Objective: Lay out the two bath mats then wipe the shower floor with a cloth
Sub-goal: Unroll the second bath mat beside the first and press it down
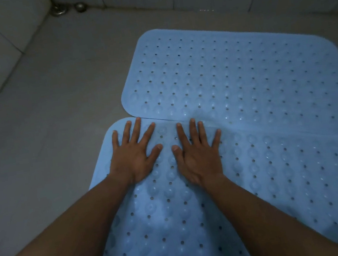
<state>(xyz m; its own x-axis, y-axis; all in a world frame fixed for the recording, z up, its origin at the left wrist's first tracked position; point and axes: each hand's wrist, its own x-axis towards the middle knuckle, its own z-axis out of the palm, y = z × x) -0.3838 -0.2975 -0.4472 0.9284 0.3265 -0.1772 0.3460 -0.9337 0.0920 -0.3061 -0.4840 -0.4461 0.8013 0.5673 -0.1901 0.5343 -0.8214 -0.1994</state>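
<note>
The light is dim, so the small metal fittings in the far corner are only dull round shapes to me. The near mat runs off the bottom and right edges of the view, and my forearms cover part of it. The far mat lies whole on the grey shower floor, its long near edge meeting the near mat's far edge; I cannot tell which overlaps which. Both mats are pale blue, rubbery, round-cornered rectangles with rows of small holes and raised bubble-like bumps that catch faint glints. My left hand and right hand lie side by side, palms down, at the near mat's far left corner, fingers straight and spread, pressing it and grasping nothing.
</note>
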